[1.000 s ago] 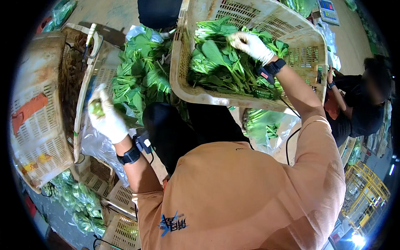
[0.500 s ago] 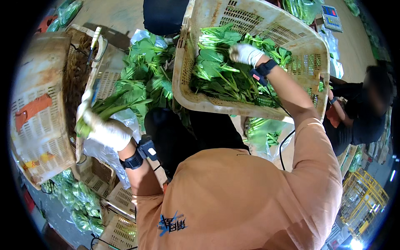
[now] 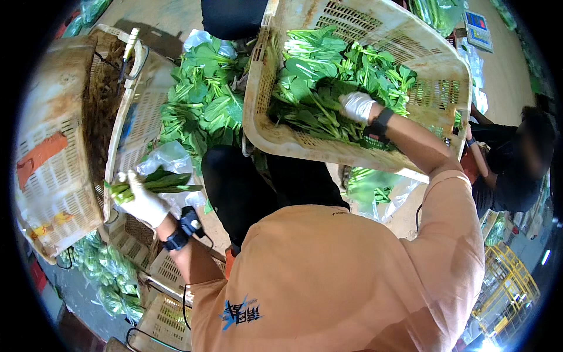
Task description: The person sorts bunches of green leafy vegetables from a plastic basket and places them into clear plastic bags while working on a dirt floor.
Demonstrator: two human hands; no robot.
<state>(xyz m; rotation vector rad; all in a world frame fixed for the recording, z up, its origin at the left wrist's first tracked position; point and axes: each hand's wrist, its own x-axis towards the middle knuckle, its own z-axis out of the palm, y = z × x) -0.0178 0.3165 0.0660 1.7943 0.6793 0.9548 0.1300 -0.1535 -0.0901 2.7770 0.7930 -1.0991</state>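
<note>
My left hand (image 3: 143, 201), in a white glove, is closed around a small bunch of leafy greens (image 3: 167, 183). Its pale stems stick out on the left and its leaves point right, above a clear plastic bag (image 3: 170, 156). My right hand (image 3: 356, 107), also gloved in white, is inside the tilted cream plastic crate (image 3: 328, 154). Its fingers curl into the loose leafy greens (image 3: 316, 117) there, and their tips are partly hidden among leaves. Brighter greens (image 3: 372, 67) lie farther back in the same crate.
More greens (image 3: 202, 100) are heaped left of the crate. A dirty cream crate (image 3: 58, 135) stands at far left, beside a white-handled tool (image 3: 131, 44). Bagged greens (image 3: 378, 186) lie under the crate. A scale (image 3: 478, 29) is at back right, and another person (image 3: 516, 158) sits on the right.
My right hand has moved nearer and slightly right within the crate, onto the darker greens. My left hand has drawn a little down with its bunch, which now looks shorter.
</note>
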